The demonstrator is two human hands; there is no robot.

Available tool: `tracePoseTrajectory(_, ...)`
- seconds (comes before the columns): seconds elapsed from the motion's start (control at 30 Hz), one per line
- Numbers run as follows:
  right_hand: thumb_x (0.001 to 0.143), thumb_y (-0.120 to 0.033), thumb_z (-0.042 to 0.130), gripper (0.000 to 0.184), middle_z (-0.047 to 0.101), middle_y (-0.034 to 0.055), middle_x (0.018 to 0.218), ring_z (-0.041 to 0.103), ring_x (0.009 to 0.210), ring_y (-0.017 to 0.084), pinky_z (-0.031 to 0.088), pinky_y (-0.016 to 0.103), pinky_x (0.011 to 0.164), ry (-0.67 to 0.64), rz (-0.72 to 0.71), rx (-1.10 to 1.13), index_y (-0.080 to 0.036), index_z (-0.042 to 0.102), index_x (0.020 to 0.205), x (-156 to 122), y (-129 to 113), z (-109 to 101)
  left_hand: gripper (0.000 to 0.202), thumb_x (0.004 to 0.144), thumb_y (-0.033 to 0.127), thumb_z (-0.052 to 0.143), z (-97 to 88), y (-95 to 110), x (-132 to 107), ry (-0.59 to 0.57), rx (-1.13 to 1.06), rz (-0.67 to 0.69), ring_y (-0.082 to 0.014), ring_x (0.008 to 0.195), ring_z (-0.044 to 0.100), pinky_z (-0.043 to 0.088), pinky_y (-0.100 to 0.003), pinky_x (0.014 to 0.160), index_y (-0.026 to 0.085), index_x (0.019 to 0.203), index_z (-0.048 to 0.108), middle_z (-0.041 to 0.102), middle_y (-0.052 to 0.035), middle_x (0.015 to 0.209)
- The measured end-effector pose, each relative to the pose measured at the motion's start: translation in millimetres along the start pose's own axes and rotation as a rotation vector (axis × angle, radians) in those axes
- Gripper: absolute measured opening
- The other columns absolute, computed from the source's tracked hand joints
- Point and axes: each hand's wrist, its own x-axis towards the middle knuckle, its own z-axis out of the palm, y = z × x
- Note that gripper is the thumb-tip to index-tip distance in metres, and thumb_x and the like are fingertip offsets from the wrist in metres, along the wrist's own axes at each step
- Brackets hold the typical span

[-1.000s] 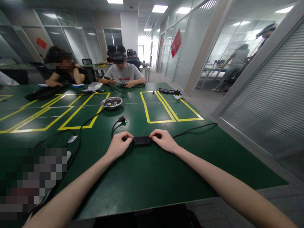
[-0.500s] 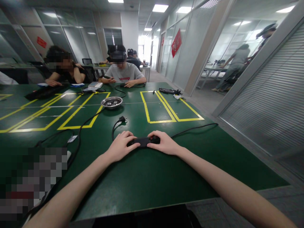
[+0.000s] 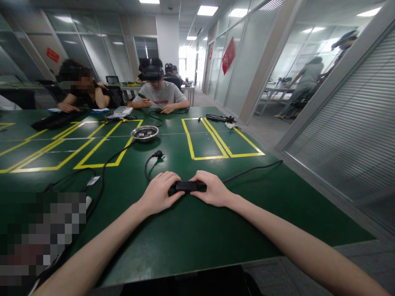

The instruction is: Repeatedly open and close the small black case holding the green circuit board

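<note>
Between my hands, low over the green table, is a black power adapter (image 3: 186, 186), a small rectangular block. My left hand (image 3: 160, 192) grips its left end, with fingers behind and thumb in front. The fingers and thumb of my right hand (image 3: 212, 189) close on its right end in the same way. From the left side a short black cord curves up to a plug (image 3: 158, 154) lying on the table. On the right, a longer black cable (image 3: 254, 169) runs out across the tabletop. My fingers hide both ends of the adapter.
Beyond my hands stands a metal bowl (image 3: 145, 134) with small metal parts. Yellow tape (image 3: 211, 158) marks rectangles on the green table (image 3: 308, 213). A folded black tripod (image 3: 219, 118) lies at the far edge. Cables run at left beside a blurred patch. A co-worker (image 3: 159, 92) opposite holds a screwdriver.
The adapter has turned in my hands, showing a darker long side, and my fingers have shifted toward its ends. Across the table, the co-worker's screwdriver handle has tipped upward.
</note>
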Motion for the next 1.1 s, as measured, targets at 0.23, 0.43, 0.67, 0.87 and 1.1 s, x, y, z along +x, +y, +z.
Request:
tracePoseTrajectory(0.23,0.097,-0.032,0.065,0.023,0.074,0.01,0.101,0.067,0.093,0.024,0.053,0.037,0.084,-0.034,-0.015,-0.016,-0.017,0.068,0.114,1.1,1.8,4.1,0.024,0.098,0.037,0.062,3.3,0.9,-0.5,-0.046,0.044,-0.028,-0.0264,0.094,0.069,0.052,-0.041,0.085,0.017,0.109,0.065,0.074,-0.0089,0.101)
tracePoseTrajectory(0.43,0.105,-0.034,0.048,0.022,0.073,0.007,0.097,0.068,0.09,0.022,0.052,0.034,0.082,-0.035,0.102,0.06,-0.02,0.063,0.113,1.9,1.3,6.6,0.053,0.091,0.035,0.071,9.1,1.8,-1.8,-0.005,0.112,0.108,-0.0297,0.116,0.067,0.054,-0.043,0.097,0.019,0.138,0.054,0.067,-0.0142,0.132)
tracePoseTrajectory(0.67,0.108,-0.035,0.038,0.024,0.071,0.0033,0.092,0.069,0.084,0.02,0.049,0.031,0.075,-0.12,0.161,0.056,-0.022,0.058,0.112,2.6,-0.4,-1.8,0.034,0.104,0.032,0.054,10.1,4.8,-0.1,-0.012,0.164,0.23,-0.0276,0.106,0.07,0.055,-0.041,0.09,0.013,0.132,0.056,0.072,-0.016,0.119)
tracePoseTrajectory(0.87,0.096,-0.036,0.066,0.026,0.073,0.0097,0.103,0.069,0.094,0.023,0.051,0.033,0.082,-0.228,-0.054,-0.13,-0.018,0.064,0.115,1.8,-3.5,-13.0,0.035,0.107,0.044,0.047,4.8,5.9,2.5,-0.109,0.202,0.157,-0.0248,0.082,0.07,0.053,-0.039,0.079,0.014,0.109,0.064,0.074,-0.0097,0.091)
tracePoseTrajectory(1.1,0.092,-0.04,0.073,0.031,0.074,0.0105,0.093,0.068,0.086,0.025,0.052,0.036,0.078,-0.127,-0.108,-0.19,-0.016,0.07,0.112,2.6,-5.3,-11.9,0.032,0.105,0.041,0.05,0.0,3.4,2.1,-0.08,0.137,0.161,-0.024,0.086,0.069,0.051,-0.038,0.081,0.015,0.113,0.066,0.074,-0.0105,0.096)
